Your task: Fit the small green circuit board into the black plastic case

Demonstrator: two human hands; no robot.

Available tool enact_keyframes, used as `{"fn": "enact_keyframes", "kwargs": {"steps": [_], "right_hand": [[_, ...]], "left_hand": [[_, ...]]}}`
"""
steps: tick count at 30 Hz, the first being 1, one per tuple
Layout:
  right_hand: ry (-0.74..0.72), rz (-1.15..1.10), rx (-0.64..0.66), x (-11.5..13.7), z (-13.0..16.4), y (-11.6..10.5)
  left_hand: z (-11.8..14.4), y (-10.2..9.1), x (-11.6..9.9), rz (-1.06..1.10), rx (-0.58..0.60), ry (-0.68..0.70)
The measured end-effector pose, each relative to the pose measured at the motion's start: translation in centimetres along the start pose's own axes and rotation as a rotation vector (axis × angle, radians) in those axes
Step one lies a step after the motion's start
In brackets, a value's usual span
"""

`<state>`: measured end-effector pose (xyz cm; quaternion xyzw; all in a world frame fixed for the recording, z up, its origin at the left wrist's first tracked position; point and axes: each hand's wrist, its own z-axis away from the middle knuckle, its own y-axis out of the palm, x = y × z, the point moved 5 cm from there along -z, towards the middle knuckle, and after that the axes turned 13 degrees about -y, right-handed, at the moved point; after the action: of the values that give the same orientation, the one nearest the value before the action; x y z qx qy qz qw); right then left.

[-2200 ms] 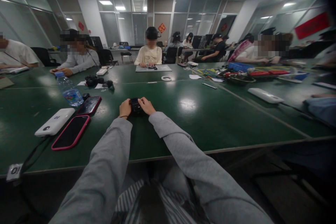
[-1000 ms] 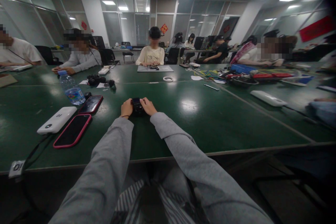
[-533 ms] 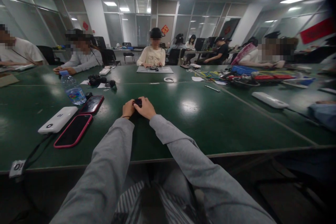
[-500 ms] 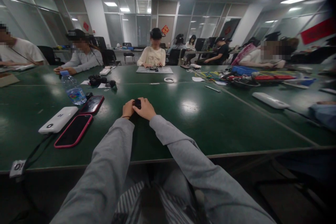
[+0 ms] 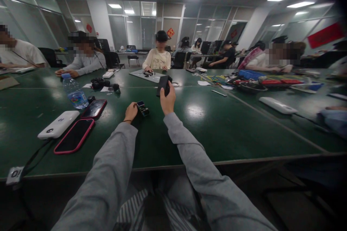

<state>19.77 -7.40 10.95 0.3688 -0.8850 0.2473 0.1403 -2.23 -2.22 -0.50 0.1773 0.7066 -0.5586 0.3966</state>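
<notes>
My right hand [image 5: 168,101] is raised above the green table [image 5: 217,126] and grips a flat black piece [image 5: 163,85], held up on end. My left hand [image 5: 131,112] rests on the table and holds a small dark device [image 5: 142,108] with exposed parts on top. Both arms wear grey sleeves. The black piece is clear of the device, up and to its right.
At my left lie a pink-cased phone [image 5: 73,136], a white power bank [image 5: 57,125], a second phone [image 5: 93,108] and a water bottle [image 5: 72,92]. Other people sit around the table. A white tape ring [image 5: 175,84] and a cluttered pile [image 5: 252,79] lie farther off.
My right hand has lifted off the device, taking a black piece up and to the right. My left hand stays on the device, which now shows exposed parts.
</notes>
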Motion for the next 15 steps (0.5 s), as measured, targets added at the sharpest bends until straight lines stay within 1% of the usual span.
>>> {"fn": "enact_keyframes", "kwargs": {"steps": [2, 4, 7, 9, 11, 15], "right_hand": [[0.096, 0.042, 0.037, -2.3, 0.9, 0.5], [0.147, 0.069, 0.123, -4.2, 2.5, 1.9], [0.129, 0.117, 0.288, -5.5, 4.7, 3.9], [0.107, 0.159, 0.367, -5.7, 5.4, 4.6], [0.097, 0.199, 0.374, -5.4, 5.5, 4.4], [0.065, 0.207, 0.247, -3.6, 4.5, 2.8]], "left_hand": [[0.0, -0.1, 0.1, 0.029, -0.008, -0.006], [0.0, -0.2, 0.1, 0.049, -0.012, -0.011], [0.0, -0.2, 0.2, 0.068, -0.005, -0.007], [0.0, -0.1, 0.2, 0.079, -0.005, 0.002], [-0.1, -0.1, 0.3, 0.085, -0.004, 0.004], [-0.4, 0.2, 0.6, 0.095, -0.004, -0.006]]}}
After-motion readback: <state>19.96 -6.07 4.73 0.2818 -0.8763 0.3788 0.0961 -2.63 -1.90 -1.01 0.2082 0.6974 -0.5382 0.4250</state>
